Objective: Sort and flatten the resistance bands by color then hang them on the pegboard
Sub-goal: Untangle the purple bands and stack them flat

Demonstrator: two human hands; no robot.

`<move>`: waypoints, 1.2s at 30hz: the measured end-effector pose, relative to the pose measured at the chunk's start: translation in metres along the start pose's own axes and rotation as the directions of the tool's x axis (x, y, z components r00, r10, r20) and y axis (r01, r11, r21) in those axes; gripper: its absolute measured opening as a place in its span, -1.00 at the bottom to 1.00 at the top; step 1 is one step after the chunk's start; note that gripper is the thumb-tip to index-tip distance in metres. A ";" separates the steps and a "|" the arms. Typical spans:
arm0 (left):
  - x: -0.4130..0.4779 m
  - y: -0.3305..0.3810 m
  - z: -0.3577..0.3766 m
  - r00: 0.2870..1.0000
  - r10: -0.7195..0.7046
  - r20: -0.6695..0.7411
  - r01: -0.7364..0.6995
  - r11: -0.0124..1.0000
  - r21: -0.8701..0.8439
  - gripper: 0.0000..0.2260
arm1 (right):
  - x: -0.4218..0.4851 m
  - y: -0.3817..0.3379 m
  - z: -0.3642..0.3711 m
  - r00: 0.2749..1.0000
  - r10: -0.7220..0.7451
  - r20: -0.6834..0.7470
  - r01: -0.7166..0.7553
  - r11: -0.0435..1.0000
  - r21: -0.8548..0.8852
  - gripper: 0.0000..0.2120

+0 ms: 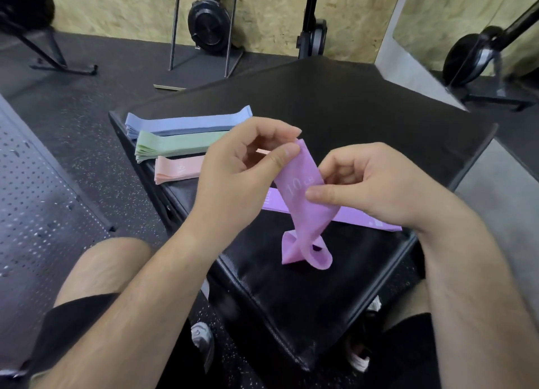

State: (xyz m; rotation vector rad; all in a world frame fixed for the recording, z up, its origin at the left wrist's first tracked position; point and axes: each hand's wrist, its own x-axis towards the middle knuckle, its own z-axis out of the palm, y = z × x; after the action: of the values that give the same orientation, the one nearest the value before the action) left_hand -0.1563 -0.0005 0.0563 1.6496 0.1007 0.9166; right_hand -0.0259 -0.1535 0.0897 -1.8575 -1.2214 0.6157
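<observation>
A twisted purple band (303, 213) marked "10" hangs over the black padded bench (350, 120), its lower end curled on the pad. My left hand (242, 164) pinches its top corner between thumb and fingers. My right hand (370, 184) pinches its right edge a little lower. Behind it a flat purple band (358, 215) lies on the bench. Further left lie flat stacks of blue bands (186, 123), green bands (175, 146) and pink bands (178, 170), side by side.
A dark perforated pegboard (32, 190) lies on the speckled rubber floor to the left of the bench. Black gym machines (208, 24) and stand frames line the wood-panel wall at the back. My knees and shoes flank the bench's near corner.
</observation>
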 end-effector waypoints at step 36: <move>0.011 -0.101 -0.013 0.880 -0.399 -0.257 0.461 0.848 0.262 -0.87 | 0.051 0.060 -0.018 0.937 0.339 0.089 -0.305 0.914 -0.268 -0.71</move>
State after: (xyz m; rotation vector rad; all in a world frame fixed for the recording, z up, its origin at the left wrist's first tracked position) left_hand -0.1165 0.0464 -0.0251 1.7233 0.7628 0.7290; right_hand 0.0391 -0.1258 0.0517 -2.2913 -1.1240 0.8069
